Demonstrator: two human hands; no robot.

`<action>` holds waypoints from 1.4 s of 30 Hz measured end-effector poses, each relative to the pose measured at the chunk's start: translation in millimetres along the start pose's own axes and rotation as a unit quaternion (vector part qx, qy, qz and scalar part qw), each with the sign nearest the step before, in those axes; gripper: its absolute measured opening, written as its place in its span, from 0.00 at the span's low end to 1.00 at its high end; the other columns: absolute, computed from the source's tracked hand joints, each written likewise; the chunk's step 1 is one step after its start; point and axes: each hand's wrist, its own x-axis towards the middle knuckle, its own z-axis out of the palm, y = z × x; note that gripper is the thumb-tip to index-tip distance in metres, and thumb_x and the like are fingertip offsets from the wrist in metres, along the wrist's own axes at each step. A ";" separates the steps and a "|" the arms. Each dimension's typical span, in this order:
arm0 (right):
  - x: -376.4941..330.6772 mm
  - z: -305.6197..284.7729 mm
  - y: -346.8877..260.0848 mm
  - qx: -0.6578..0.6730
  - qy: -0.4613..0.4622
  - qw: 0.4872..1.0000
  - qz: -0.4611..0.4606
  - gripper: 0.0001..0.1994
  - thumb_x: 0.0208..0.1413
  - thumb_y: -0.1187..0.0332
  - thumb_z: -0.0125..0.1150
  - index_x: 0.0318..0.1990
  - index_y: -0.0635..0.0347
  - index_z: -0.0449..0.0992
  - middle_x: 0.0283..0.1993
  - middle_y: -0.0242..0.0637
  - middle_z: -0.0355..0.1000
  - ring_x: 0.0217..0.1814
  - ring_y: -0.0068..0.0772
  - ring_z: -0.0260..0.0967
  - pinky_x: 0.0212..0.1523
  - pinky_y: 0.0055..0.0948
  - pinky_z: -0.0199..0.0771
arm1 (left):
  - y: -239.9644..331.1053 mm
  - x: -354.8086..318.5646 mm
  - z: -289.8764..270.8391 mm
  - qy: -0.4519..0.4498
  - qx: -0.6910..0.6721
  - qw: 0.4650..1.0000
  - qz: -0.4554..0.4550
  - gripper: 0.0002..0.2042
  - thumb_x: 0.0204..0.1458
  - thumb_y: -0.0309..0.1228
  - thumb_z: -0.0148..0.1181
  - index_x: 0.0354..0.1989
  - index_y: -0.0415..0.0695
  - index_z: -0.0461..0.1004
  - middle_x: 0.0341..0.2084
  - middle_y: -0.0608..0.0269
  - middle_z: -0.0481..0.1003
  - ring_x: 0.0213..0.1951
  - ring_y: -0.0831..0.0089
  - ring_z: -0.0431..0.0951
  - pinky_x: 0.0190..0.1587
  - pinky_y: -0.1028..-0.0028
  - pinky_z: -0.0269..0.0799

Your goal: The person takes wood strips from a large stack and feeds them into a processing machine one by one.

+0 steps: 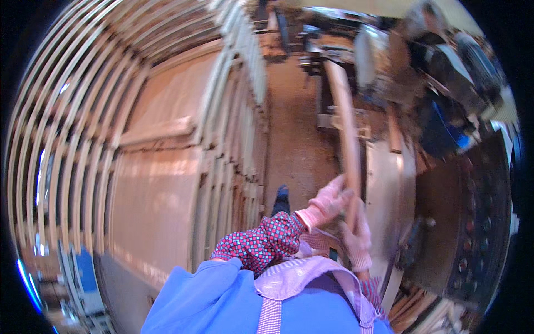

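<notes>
A long wooden board (346,117) stretches away from me, its near end between my two pink-gloved hands. My left hand (329,200) is closed around the board's left side, close to its near end. Lower and to the right, my right hand (357,236) grips the same board near its end; part of that hand is hidden behind the wood. The board passes over the left side of a pale flat machine bed (382,195).
Stacked slatted wooden racks with panels (156,195) fill the left side. Brown floor (295,122) runs ahead between racks and machinery. A dark panel with round knobs (473,239) stands at right. Loose wood strips (423,312) lie lower right; dark bags (445,122) are piled far right.
</notes>
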 end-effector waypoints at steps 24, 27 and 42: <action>202.1 -98.4 176.3 -0.562 0.109 0.820 0.003 0.26 0.64 0.70 0.49 0.70 0.58 0.57 0.72 0.47 0.55 0.75 0.49 0.48 0.74 0.40 0.43 | 61.3 33.9 -802.5 0.318 0.792 0.423 -0.303 0.28 0.46 0.27 0.65 0.57 0.44 0.63 0.52 0.52 0.71 0.57 0.56 0.72 0.55 0.62 0.72; 245.1 -69.2 155.1 -0.487 0.147 0.861 -0.015 0.25 0.64 0.70 0.50 0.68 0.60 0.61 0.71 0.49 0.56 0.75 0.49 0.48 0.73 0.40 0.45 | 31.8 27.1 -843.0 0.349 0.796 0.404 -0.284 0.24 0.50 0.27 0.60 0.58 0.44 0.63 0.49 0.52 0.72 0.51 0.56 0.76 0.50 0.63 0.76; 155.0 47.9 -68.3 0.140 0.025 0.989 0.038 0.21 0.59 0.70 0.57 0.59 0.70 0.70 0.61 0.49 0.69 0.63 0.38 0.67 0.65 0.30 0.62 | 161.3 26.8 -366.2 0.267 -0.096 0.958 -0.041 0.21 0.46 0.29 0.60 0.50 0.34 0.69 0.38 0.57 0.74 0.39 0.69 0.76 0.44 0.70 0.75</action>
